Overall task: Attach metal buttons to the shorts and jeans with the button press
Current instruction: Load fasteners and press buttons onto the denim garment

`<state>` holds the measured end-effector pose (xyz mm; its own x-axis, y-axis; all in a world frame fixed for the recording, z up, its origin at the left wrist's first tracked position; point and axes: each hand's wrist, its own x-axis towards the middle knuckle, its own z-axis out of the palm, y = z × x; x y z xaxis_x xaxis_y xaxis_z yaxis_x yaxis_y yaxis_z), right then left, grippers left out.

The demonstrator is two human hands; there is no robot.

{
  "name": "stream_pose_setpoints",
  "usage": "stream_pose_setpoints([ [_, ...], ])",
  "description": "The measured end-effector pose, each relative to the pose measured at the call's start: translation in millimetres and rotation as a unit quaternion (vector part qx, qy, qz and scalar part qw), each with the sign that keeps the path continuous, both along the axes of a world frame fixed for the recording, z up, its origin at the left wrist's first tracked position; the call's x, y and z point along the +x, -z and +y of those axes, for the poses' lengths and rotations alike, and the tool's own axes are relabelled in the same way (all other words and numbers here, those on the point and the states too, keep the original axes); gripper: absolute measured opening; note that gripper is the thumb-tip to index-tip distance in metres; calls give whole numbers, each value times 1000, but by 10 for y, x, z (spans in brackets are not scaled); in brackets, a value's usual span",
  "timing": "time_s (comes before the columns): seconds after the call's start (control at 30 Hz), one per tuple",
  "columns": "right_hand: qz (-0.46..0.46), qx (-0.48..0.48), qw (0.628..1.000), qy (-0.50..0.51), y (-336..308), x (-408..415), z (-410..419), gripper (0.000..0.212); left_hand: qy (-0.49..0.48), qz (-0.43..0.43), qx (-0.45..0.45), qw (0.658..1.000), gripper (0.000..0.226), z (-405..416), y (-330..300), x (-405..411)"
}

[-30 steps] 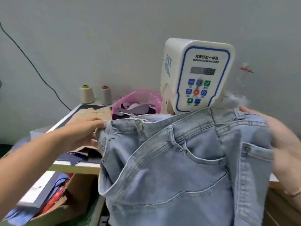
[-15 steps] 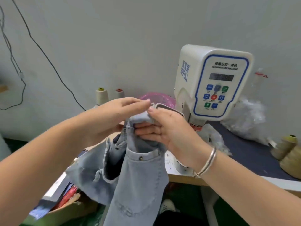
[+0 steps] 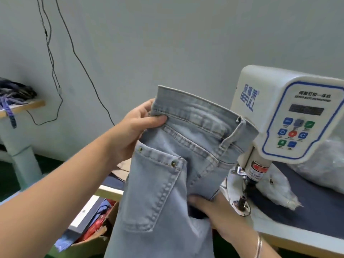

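Note:
Light blue jeans (image 3: 163, 192) hang in front of me, back pocket facing me, waistband up. My left hand (image 3: 134, 131) grips the waistband's left end, thumb over the front. My right hand (image 3: 210, 207) holds the denim lower down at the folded edge, fingers partly hidden under the cloth. The waistband's right end reaches the white button press (image 3: 286, 118). The press's black die post (image 3: 243, 201) stands on its white base just right of my right hand. Two small rivets show at the pocket corners.
A dark mat covers the work table (image 3: 307, 216), with a clear plastic bag (image 3: 320, 164) behind the press. A cardboard box of scraps (image 3: 93, 231) sits low on the left. Cables hang on the wall; a shelf with dark cloth (image 3: 16, 97) is far left.
The jeans were turned and raised, waistband now spread toward the press. My hands have parted: the left stays at the waistband, the right dropped to the lower fold near the die.

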<state>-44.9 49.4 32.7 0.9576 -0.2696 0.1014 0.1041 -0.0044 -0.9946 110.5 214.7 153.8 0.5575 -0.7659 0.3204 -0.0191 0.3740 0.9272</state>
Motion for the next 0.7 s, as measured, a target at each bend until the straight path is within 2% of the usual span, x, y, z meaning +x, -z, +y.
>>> stream_pose_setpoints([
  [0.1, -59, 51, 996, 51, -226, 501, 86, 29, -133, -9, 2, 991, 46, -60, -180, 384],
  [0.17, -77, 57, 994, 57, -426, 939, 68, 21, -234, -18, 16, 972, 48, -46, -290, 766],
  [0.23, -53, 48, 995, 67, -571, 1394, 43, 31, -334, -30, 54, 940, 49, -25, -321, 1220],
  [0.27, -21, 43, 996, 81, -610, 1598, 36, 47, -385, -47, 99, 916, 51, -16, -284, 1424],
  [0.33, 53, -8, 990, 130, -526, 1902, -7, 78, -453, -129, 247, 847, 56, -34, -81, 1686],
  [0.37, 52, -63, 984, 161, -453, 1980, -18, 79, -458, -176, 300, 818, 59, -80, 83, 1747],
  [0.4, 20, -130, 976, 175, -341, 2033, -18, 73, -446, -216, 331, 803, 61, -152, 280, 1771],
  [0.47, -9, -291, 949, 123, -6, 2094, 35, 61, -385, -262, 398, 791, 64, -309, 722, 1744],
  [0.53, 86, -475, 875, 34, 426, 2081, 131, 62, -299, -272, 519, 753, 65, -427, 1188, 1682],
  [0.57, 127, -533, 837, 11, 638, 2056, 174, 66, -262, -271, 580, 722, 66, -466, 1420, 1626],
  [0.6, 146, -564, 813, 11, 810, 2029, 208, 69, -245, -282, 623, 688, 67, -500, 1641, 1557],
  [0.63, 149, -574, 804, 24, 930, 2009, 229, 71, -247, -303, 643, 658, 67, -525, 1830, 1490],
  [0.7, 142, -582, 799, 44, 1014, 2021, 228, 73, -286, -339, 638, 629, 66, -549, 2044, 1417],
])
